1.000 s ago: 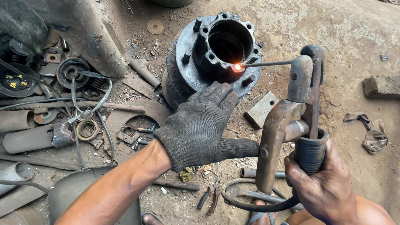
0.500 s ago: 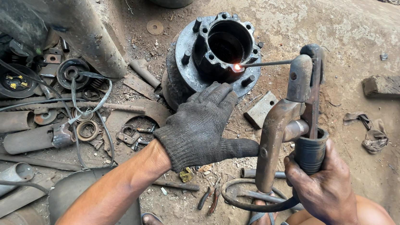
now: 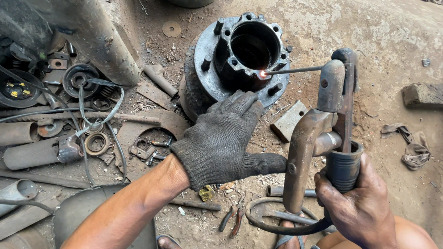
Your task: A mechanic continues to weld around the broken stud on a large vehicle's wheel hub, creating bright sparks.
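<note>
On the dirt floor (image 3: 379,26) stands a dark round wheel hub (image 3: 240,59) with studs around its flange and a wide bore in the middle. The right hand (image 3: 361,206), bare, is closed around the black ribbed grip of a rusty electrode holder (image 3: 326,123), whose upper clamp carries a thin welding rod (image 3: 295,70) running leftward to the hub; a small bright glow sits at the rod's tip, on the inner collar of the hub just beside a stud. The left hand (image 3: 228,136), in a dark knitted glove, lies spread and open, fingers toward the hub's near rim and thumb stretched out toward the holder's curved arm, gripping nothing. A black cable (image 3: 271,222) loops on the ground below the holder. Just right of the hub lies a small metal block (image 3: 288,119), and further right a crumpled rag (image 3: 414,149) and a weathered wooden block (image 3: 432,95). To the left, well apart from the hands, scrap crowds the ground: a rusty ring (image 3: 96,143), a short pipe piece (image 3: 160,79), a flat washer (image 3: 171,29), grey wires (image 3: 86,112) and a thick greasy axle tube (image 3: 75,21) slanting across the corner. Nothing lies between the rod and the hub.
</note>
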